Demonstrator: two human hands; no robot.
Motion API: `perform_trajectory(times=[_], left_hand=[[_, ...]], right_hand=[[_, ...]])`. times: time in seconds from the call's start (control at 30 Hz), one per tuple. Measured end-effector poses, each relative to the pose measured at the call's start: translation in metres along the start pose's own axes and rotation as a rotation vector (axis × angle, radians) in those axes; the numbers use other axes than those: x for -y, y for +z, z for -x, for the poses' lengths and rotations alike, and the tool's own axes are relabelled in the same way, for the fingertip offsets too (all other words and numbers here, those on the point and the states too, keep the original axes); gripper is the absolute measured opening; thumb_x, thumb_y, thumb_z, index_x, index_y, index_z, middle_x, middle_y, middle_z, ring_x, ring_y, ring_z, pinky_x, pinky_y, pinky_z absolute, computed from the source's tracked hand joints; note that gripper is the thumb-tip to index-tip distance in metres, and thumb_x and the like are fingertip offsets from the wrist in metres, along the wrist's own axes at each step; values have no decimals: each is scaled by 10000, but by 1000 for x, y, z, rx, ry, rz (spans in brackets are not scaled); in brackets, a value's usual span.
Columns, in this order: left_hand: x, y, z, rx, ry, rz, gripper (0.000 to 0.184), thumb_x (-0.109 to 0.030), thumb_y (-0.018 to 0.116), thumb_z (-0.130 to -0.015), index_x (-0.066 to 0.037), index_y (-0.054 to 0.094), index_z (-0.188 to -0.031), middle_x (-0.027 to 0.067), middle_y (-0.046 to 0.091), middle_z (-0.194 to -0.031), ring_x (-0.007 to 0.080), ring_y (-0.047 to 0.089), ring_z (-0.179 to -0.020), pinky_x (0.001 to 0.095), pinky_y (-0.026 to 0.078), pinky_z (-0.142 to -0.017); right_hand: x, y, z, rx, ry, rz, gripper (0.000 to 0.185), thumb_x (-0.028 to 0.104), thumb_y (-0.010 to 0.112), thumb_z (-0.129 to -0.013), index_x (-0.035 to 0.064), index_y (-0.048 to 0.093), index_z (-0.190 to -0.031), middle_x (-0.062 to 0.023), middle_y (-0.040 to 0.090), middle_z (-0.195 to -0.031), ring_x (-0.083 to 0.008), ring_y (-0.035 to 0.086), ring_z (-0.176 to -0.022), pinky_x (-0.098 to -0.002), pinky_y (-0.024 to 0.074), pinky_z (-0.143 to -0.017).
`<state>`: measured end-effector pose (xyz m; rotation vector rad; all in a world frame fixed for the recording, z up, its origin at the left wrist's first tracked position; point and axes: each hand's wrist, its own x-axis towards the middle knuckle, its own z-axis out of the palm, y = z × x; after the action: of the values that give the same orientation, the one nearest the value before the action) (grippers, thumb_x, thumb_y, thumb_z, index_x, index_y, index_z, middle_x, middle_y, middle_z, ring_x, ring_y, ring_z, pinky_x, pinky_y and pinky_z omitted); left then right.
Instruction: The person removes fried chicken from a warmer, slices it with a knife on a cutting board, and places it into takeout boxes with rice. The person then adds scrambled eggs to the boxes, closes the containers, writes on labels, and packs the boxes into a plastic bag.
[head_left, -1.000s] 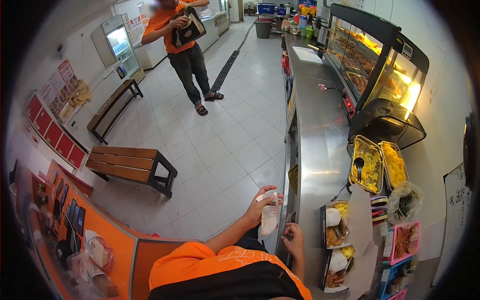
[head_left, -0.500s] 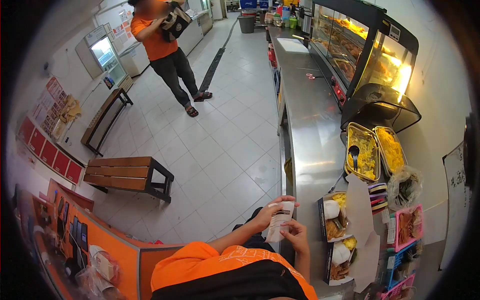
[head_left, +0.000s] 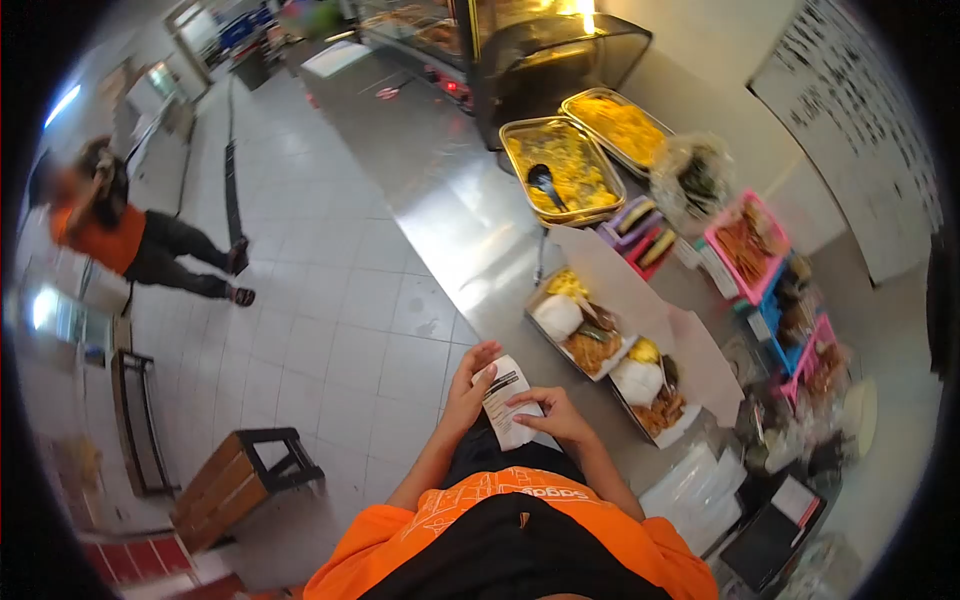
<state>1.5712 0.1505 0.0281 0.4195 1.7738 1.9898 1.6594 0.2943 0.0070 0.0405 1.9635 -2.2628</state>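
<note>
Partly under the right hand's (head_left: 562,415) fingers (head_left: 527,395), against the left hand (head_left: 465,391): paper slip (head_left: 503,412).

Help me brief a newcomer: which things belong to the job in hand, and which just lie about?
In the job:
white printed paper slip, touched by left hand and right hand
probably two open pale-lidded cardboard meal boxes

Apparently just about:
brown slatted wooden bench
large rectangular white board

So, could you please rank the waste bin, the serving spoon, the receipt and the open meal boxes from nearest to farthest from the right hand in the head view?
1. Receipt: touched by the right hand.
2. Open meal boxes: on the counter, to its right.
3. Serving spoon: ahead, farther up the counter.
4. Waste bin: on the floor, far ahead, left.
</note>
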Motion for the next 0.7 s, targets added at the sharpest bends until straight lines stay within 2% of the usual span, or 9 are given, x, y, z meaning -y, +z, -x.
perform_trajectory(times=[0.07,0.1,0.17,0.3,0.4,0.5,0.6,0.63,0.7], left_hand=[[-7,15,-16,31,219,-432,370,-169,493,-812,-26,417,-1144,147,457,-1143,238,433,-1076,298,323,-905],[-26,32,-29,137,360,-470,403,-165,528,-766,-42,425,-1137,163,426,-1167,304,381,-1119,356,290,-929],[-44,71,-57,312,620,-809,459,-214,567,-748,-64,413,-1154,147,403,-1203,313,308,-1175,407,257,-942],[-65,168,-108,527,988,-897,501,-261,559,-750,-123,379,-1197,107,408,-1211,324,275,-1188,474,206,-952],[-43,213,-130,582,983,-1029,463,-326,548,-746,-135,436,-1153,88,448,-1164,308,353,-1135,498,194,-946],[-43,208,-112,1035,594,-1347,402,-396,549,-722,-152,525,-1040,53,498,-1059,268,447,-1033,520,198,-933],[-15,167,-81,845,911,-1243,400,-452,584,-655,-145,579,-910,45,505,-858,219,508,-895,551,164,-942],[-10,157,-75,901,848,-1232,450,-469,567,-666,-158,553,-991,62,504,-963,227,470,-995,558,156,-942],[-6,142,-71,790,1004,-1056,487,-471,551,-686,-166,511,-1064,79,479,-1048,236,424,-1062,547,158,-946]], right_hand=[[-9,-9,9,-79,33,46,247,-14,617,-683,8,602,-928,-75,596,-923,-129,534,-858,-252,415,-774],[-17,-14,13,-113,44,90,245,-14,616,-683,8,603,-927,-76,596,-923,-132,534,-864,-254,414,-775],[-16,-18,23,-209,113,111,240,-8,615,-681,10,604,-920,-88,594,-925,-145,531,-880,-261,406,-783],[-58,-20,25,-348,100,18,244,12,620,-684,18,604,-927,-113,590,-941,-162,532,-901,-266,395,-803],[-84,-19,25,-464,74,75,251,34,629,-683,36,606,-933,-123,591,-945,-181,540,-910,-267,394,-810],[-98,-32,37,-492,120,178,264,66,644,-678,56,609,-940,-131,590,-951,-189,543,-917,-280,392,-818],[-102,-43,40,-464,47,274,295,83,658,-667,55,600,-955,-111,598,-934,-179,552,-892,-288,414,-787],[-98,-44,39,-442,-27,350,312,72,661,-662,48,593,-966,-96,601,-926,-176,555,-877,-285,425,-771],[-102,-42,31,-426,-86,336,356,91,683,-633,40,587,-972,-84,601,-925,-189,554,-875,-302,425,-776]])
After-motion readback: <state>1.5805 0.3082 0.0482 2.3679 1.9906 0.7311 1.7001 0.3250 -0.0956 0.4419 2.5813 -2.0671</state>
